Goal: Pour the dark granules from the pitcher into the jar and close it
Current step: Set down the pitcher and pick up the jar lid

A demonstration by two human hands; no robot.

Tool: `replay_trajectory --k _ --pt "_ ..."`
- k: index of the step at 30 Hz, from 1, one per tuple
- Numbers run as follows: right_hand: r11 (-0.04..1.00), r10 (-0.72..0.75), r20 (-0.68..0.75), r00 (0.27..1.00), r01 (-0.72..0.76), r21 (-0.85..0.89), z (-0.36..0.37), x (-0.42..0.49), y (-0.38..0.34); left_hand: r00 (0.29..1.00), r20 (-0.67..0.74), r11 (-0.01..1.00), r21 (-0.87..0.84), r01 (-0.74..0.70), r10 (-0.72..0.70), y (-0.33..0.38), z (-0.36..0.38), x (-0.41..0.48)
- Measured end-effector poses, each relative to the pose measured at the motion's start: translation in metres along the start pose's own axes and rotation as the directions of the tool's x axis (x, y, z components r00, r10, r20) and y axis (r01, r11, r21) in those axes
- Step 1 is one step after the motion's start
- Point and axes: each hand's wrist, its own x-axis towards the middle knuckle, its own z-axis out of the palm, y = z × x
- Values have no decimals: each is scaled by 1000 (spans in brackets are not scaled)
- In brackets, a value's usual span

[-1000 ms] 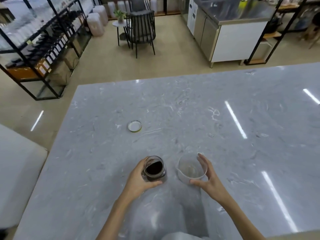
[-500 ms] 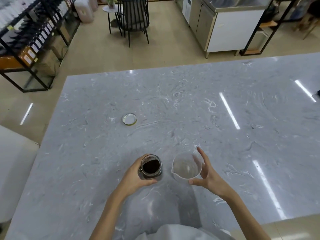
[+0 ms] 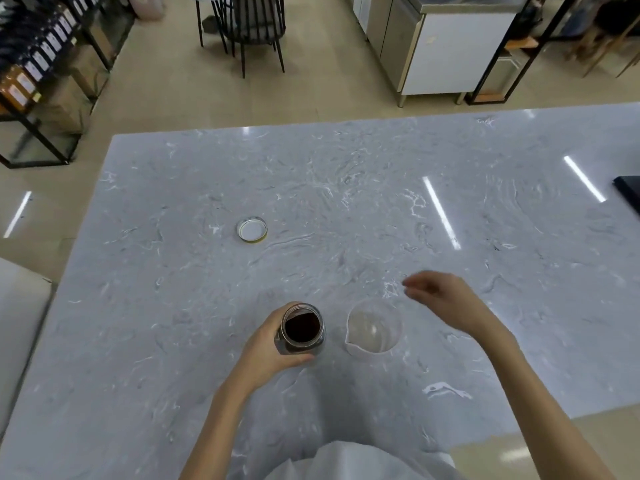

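Observation:
A glass jar holding dark granules stands upright and uncapped near the front of the marble table. My left hand is wrapped around its left side. Just to its right stands a clear plastic pitcher, upright, with nothing inside and its spout toward the jar. My right hand hovers above and to the right of the pitcher, fingers loosely apart, touching nothing. The jar's round lid lies upside down on the table, farther back and to the left.
A dark flat object pokes in at the table's right edge. Beyond the table are a black chair, a shelf of bottles at the left and a steel cabinet.
My right hand has let go of the pitcher and lifted away to the right. The left hand still holds the jar. The camera tilted downward.

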Motion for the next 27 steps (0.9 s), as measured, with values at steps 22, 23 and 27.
replay_trajectory --k 22,23,27 --pt "677 -199 506 839 491 -548 190 265 -218 1000 -27 996 85 -5 7 -14 -27 -10" --pt "658 -198 503 842 494 -568 192 265 -218 999 -36 996 93 1 3 -15 -32 -11" --pt "668 -248 415 875 465 -581 190 262 -216 998 -53 991 130 39 -32 -18 -42 -15"
